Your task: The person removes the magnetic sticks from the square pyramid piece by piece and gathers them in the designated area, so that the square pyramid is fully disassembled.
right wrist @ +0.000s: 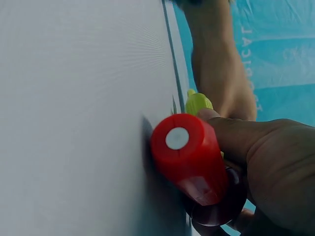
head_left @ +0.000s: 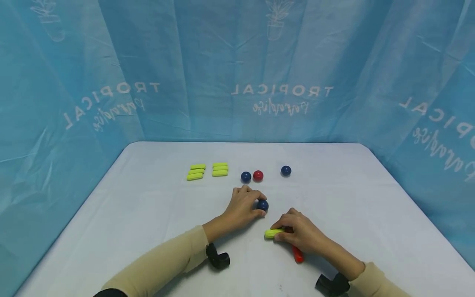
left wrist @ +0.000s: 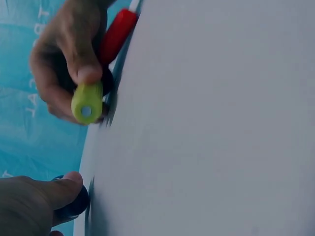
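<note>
My left hand pinches a dark blue ball between thumb and fingers at the middle of the table. To its right, my right hand grips a short yellow stick, whose end points toward the left hand. A red stick with a pale round disc in its end sticks out below the right hand. In the right wrist view a dark ball touches the red stick's far end. The fingers partly hide that ball and its contact with the yellow stick.
Two small groups of yellow sticks lie toward the back left of the white table. A blue ball and a red ball sit side by side, with another blue ball further right. Blue curtains surround the table.
</note>
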A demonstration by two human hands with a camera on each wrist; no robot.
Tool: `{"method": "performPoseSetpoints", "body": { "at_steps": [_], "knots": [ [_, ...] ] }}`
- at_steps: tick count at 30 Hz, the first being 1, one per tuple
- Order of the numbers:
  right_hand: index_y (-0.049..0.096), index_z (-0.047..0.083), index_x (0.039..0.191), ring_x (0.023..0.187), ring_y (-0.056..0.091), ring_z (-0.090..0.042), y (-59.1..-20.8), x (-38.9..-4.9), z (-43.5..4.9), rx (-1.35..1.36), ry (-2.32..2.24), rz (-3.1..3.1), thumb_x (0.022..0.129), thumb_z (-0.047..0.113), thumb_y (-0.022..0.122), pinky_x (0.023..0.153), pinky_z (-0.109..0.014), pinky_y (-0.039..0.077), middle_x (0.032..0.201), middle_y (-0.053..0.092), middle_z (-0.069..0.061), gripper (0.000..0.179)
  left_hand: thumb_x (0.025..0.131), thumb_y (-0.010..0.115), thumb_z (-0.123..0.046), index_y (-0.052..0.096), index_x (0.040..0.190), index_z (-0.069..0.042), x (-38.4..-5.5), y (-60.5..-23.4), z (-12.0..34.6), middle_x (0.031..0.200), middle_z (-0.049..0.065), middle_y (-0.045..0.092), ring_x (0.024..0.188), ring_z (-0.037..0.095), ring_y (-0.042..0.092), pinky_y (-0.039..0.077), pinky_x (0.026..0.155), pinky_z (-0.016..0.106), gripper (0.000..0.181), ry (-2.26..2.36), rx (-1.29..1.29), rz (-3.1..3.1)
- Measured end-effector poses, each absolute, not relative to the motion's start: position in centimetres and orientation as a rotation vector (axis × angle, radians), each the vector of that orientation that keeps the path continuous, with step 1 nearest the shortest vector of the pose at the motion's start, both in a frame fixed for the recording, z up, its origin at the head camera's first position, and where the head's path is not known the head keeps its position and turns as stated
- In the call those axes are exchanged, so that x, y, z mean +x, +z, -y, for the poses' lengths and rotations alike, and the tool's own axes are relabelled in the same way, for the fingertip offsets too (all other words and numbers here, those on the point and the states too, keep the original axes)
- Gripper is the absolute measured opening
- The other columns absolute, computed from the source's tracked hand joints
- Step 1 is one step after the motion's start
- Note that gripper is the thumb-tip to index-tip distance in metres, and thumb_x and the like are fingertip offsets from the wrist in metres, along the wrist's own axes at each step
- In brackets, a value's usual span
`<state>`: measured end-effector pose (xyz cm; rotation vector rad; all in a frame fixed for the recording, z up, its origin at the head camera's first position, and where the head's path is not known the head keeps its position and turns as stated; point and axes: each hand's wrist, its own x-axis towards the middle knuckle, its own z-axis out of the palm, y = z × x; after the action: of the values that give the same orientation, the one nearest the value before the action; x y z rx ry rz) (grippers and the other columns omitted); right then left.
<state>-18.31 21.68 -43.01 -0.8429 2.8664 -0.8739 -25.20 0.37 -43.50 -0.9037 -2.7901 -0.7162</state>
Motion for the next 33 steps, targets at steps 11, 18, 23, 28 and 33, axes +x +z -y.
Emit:
{"method": "performPoseSetpoints", "body": {
  "at_steps": [11,18,23,28,33],
  "knots": [
    [0.072,0.030,0.098,0.086,0.046,-0.002,-43.2,-18.4,-21.8,-0.833,-0.918,-2.842,0.079,0.031,0.074,0.073,-0.021,0.041,0.089,0.066,0.021,0.019,0.082,0.068,-0.044,0.065,0.117,-0.023,-32.0,-42.5,-5.8,0.114,-0.006,0.068,0.110,0.016,0.046,0.027,0.102,0.044,0.041,-0.376,-0.884,2.806],
    [0.071,0.031,0.099,0.087,0.046,-0.002,-43.2,-18.4,-21.9,-0.809,-0.930,-2.827,0.079,0.034,0.073,0.073,-0.021,0.041,0.090,0.065,0.021,0.020,0.083,0.068,-0.045,0.064,0.117,-0.025,-35.6,-42.2,-6.9,0.113,-0.007,0.068,0.108,0.017,0.050,0.028,0.104,0.043,0.040,-0.358,-0.722,2.897],
    [0.071,0.031,0.099,0.087,0.046,-0.002,-43.3,-18.3,-21.8,-0.803,-0.935,-2.833,0.079,0.033,0.073,0.073,-0.021,0.041,0.090,0.065,0.021,0.020,0.083,0.068,-0.044,0.063,0.119,-0.022,-36.3,-42.0,-6.8,0.116,-0.003,0.067,0.107,0.019,0.053,0.029,0.104,0.043,0.042,-0.403,-0.685,2.944],
    [0.071,0.031,0.099,0.086,0.045,-0.002,-43.3,-18.4,-21.8,-0.801,-0.929,-2.843,0.078,0.033,0.074,0.072,-0.020,0.041,0.090,0.064,0.021,0.021,0.084,0.067,-0.044,0.063,0.120,-0.021,-36.4,-41.9,-6.8,0.117,-0.002,0.067,0.109,0.019,0.053,0.029,0.105,0.043,0.043,-0.408,-0.669,2.950],
    [0.070,0.028,0.105,0.090,0.045,-0.002,-43.1,-18.3,-22.0,-0.812,-0.862,-2.870,0.079,0.036,0.074,0.076,-0.022,0.042,0.097,0.065,0.019,0.027,0.084,0.067,-0.044,0.063,0.119,-0.022,-36.3,-41.8,-6.9,0.116,-0.002,0.067,0.109,0.019,0.053,0.028,0.105,0.043,0.042,-0.384,-0.660,2.953]
  ]
}}
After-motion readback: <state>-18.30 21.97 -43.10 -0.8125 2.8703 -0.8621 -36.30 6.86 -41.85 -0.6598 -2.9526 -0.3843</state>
